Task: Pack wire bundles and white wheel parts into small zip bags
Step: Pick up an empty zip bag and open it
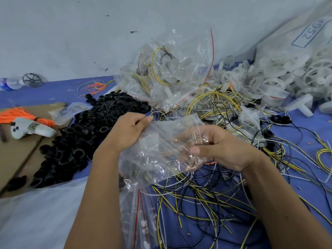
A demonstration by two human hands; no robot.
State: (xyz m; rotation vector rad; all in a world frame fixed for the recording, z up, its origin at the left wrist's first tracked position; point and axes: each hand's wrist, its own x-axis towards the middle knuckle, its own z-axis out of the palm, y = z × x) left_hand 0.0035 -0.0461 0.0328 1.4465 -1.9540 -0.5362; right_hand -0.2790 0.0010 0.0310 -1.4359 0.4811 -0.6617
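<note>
– What lies around the work?

– Loose wires [206, 194] tangled on the blue cloth [305, 186], black rings [75, 137] heaped left, white wheel parts [269, 78] right, filled bags [172, 72] piled behind.

– And the hands?

– The left hand [131, 130] pinches the clear zip bag [161, 146] at its upper corner; the right hand [222, 148] curls round its other side. The bag hangs slanting toward the lower left.

– Any writing?

– "1952" on the big sack [309, 33].

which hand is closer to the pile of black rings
Left. The left hand pinches the clear bag's edge right beside the black rings; the right hand holds the bag farther off, over the loose wires.
</note>
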